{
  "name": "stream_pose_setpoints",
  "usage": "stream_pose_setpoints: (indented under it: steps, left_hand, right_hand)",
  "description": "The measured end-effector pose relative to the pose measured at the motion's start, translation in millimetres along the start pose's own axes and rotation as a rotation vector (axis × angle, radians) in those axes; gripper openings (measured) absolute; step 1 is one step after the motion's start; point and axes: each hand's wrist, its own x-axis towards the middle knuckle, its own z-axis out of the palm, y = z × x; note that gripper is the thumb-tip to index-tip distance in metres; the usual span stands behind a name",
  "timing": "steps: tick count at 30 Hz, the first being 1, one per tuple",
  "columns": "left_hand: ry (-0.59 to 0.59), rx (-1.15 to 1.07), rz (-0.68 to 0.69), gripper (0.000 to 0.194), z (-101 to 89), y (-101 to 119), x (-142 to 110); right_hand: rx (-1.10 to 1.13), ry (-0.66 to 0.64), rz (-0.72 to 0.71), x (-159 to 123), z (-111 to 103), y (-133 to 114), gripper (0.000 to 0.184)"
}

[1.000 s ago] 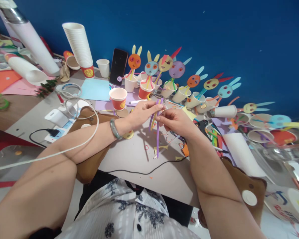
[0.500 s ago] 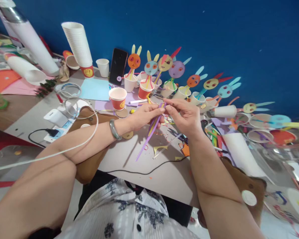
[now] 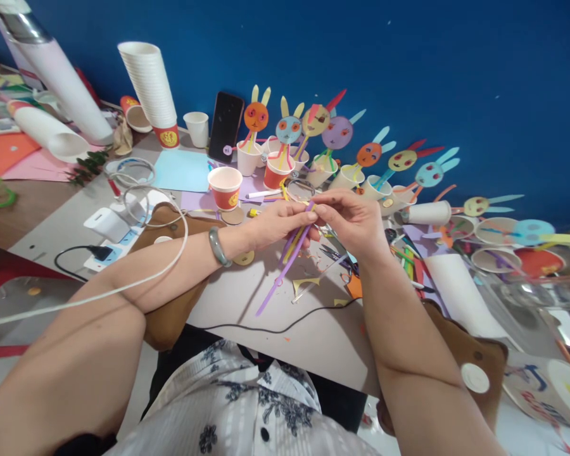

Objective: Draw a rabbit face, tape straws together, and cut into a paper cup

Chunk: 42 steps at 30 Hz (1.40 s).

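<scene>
Purple and yellow paper strips (image 3: 289, 265) slant down toward me over the middle of the table. My left hand (image 3: 285, 225) is closed on them, thumb pressed on top near their upper end. My right hand (image 3: 349, 218) meets it there, thumb and forefinger pinching the upper end of the strips. Whether the strips are joined is hidden by the fingers. Beneath the hands lie paper scraps (image 3: 306, 285) and scissors (image 3: 332, 254). A red and white paper cup (image 3: 225, 190) stands just beyond my left hand.
Rabbit-faced paper figures (image 3: 289, 130) stand in cups along the blue wall. A tall cup stack (image 3: 149, 88), a phone (image 3: 225, 126) and blue paper (image 3: 181, 170) are at the back left. A power strip (image 3: 123, 237) with a white cable lies left; a black cord (image 3: 280, 330) crosses the near table.
The strips' lower end has swung slightly toward me and to the left. My right fingers have come down closer to the left thumb at the upper end.
</scene>
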Motion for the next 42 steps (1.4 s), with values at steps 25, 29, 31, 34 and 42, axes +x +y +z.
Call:
stream_pose_setpoints:
  steps: [25, 29, 31, 34, 42]
  left_hand:
    - [-0.18, 0.046, -0.074, 0.025, -4.2, -10.9, -1.4]
    - [-0.171, 0.057, -0.046, 0.024, -4.8, -11.1, 0.4]
    - [-0.174, 0.046, -0.042, 0.022, -5.1, -11.0, 0.9]
    - [-0.188, 0.026, -0.035, 0.023, -5.4, -11.1, 0.7]
    - [-0.301, -0.043, -0.068, 0.019, -1.4, -8.1, -3.6]
  right_hand:
    - [0.106, 0.044, 0.184, 5.2, -4.1, -3.5, 0.033]
    - [0.242, -0.041, 0.24, 4.9, -3.8, -2.8, 0.034]
    - [0.282, -0.102, 0.261, 4.9, -3.3, -6.5, 0.034]
    - [0.287, -0.135, 0.251, 4.8, -3.0, -13.0, 0.034]
    - [0.2, -0.154, 0.215, 1.0, -5.5, -17.1, 0.04]
